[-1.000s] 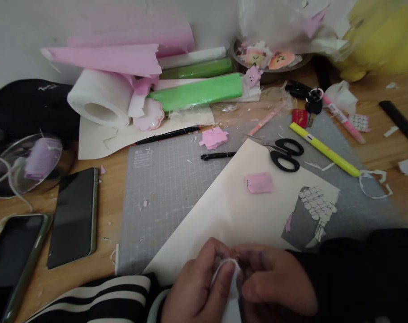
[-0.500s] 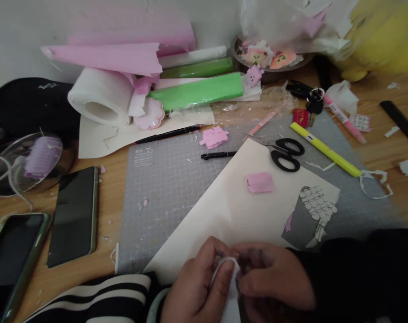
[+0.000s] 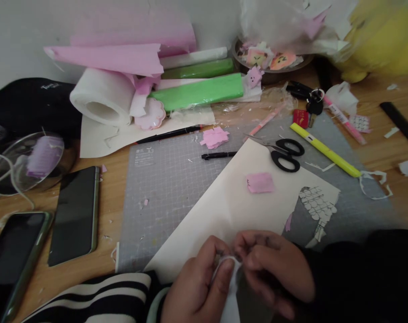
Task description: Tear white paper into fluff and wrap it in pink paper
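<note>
My left hand [image 3: 204, 282] is closed, thumb pressed on a white piece [image 3: 231, 291] that looks soft, paper or cloth, and hangs down past the bottom edge. At its upper rim, the thumb and forefinger of my right hand [image 3: 274, 264] come together in a pinch; whatever they hold is too small or hidden. Beneath both hands lies a large cream sheet [image 3: 204, 224] set slantwise on a grey cutting mat [image 3: 167, 193]. On that sheet rest a small pink rectangle [image 3: 259, 182] and black-handled scissors [image 3: 284, 154].
A yellow marker [image 3: 325, 149], cut patterned scraps [image 3: 316, 204] and keys [image 3: 314, 105] lie to the right. Two phones [image 3: 74, 215] are at the left. Behind stand a tissue roll [image 3: 103, 96], a green packet [image 3: 200, 92] and a metal bowl [image 3: 274, 74]; pink cutouts [image 3: 214, 137] lie before them.
My right hand has turned and lifted slightly at the white piece's rim, its lower fingers spreading away from it. My left hand keeps its hold almost unmoved.
</note>
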A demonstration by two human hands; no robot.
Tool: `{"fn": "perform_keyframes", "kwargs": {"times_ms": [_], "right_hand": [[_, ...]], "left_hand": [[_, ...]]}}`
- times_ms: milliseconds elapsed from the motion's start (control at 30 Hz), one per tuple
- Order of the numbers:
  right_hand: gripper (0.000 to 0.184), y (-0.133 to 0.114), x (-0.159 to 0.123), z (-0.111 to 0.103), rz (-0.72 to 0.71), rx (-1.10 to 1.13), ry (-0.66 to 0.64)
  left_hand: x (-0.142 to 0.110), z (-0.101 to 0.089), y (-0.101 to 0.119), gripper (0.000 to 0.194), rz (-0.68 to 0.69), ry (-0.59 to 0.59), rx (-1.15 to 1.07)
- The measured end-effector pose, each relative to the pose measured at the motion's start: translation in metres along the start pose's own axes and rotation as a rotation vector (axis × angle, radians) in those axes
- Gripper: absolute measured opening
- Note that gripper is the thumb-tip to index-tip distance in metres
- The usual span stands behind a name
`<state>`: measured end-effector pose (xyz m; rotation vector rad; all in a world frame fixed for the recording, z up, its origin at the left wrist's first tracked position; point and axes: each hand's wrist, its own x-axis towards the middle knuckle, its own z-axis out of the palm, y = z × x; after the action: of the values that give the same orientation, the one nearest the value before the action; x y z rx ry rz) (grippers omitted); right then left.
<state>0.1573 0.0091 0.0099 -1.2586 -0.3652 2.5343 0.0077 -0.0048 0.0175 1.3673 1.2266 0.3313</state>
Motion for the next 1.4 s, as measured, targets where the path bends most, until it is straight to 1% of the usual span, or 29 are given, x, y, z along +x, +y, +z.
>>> {"fn": "perform_keyframes", "kwargs": {"times_ms": [100,267,400,500,567,633,700,800,933,1033,1133,1200,1300,1400], "right_hand": [[0.009,-0.002,0.002,-0.004,-0.047,0.017,-0.014],[0.016,0.008,0.003,-0.002,-0.008,-0.041,-0.106],[0.011,0.005,0.002,0.0,0.034,-0.069,-0.072],[0.008,-0.001,0.003,-0.002,-0.018,-0.023,-0.044],[0.011,-0.001,0.004,-0.004,-0.077,0.031,-0.042],[0.015,0.002,0.004,-0.005,-0.106,0.044,-0.041],[0.017,0.007,0.004,-0.005,-0.097,-0.004,-0.049],[0.018,0.013,0.002,-0.001,-0.047,-0.097,-0.078],[0.011,0.009,0.0,0.003,0.01,-0.126,-0.025],[0.012,0.004,-0.001,0.001,-0.028,-0.114,-0.013],[0.013,0.003,0.0,-0.002,-0.077,-0.035,-0.023],[0.012,0.005,0.001,-0.003,-0.061,-0.023,-0.044],[0.014,0.009,0.001,-0.001,-0.019,-0.103,-0.079],[0.009,0.008,0.0,0.001,0.001,-0.132,-0.047]], "left_hand": [[-0.001,0.0,-0.001,0.015,0.004,0.024,0.016],[-0.001,0.001,-0.002,0.015,0.006,-0.008,-0.015],[0.0,0.0,-0.002,0.016,-0.006,-0.023,0.04],[0.001,-0.001,-0.002,0.016,0.015,-0.003,0.065],[0.001,-0.001,-0.002,0.014,0.027,0.018,0.082],[0.0,-0.001,-0.002,0.013,0.032,0.03,0.088],[0.0,-0.001,-0.002,0.013,0.038,0.021,0.063],[-0.001,-0.001,-0.002,0.013,0.036,0.002,0.026],[0.0,-0.001,-0.001,0.014,0.02,-0.028,0.044],[0.001,-0.001,-0.001,0.013,0.023,-0.009,0.052],[0.001,-0.001,-0.001,0.013,0.041,0.004,0.05],[0.0,-0.001,-0.002,0.013,0.049,-0.018,0.033],[0.0,-0.001,-0.003,0.014,0.049,-0.038,0.026],[0.0,-0.001,-0.004,0.014,0.054,-0.04,0.045]]}}
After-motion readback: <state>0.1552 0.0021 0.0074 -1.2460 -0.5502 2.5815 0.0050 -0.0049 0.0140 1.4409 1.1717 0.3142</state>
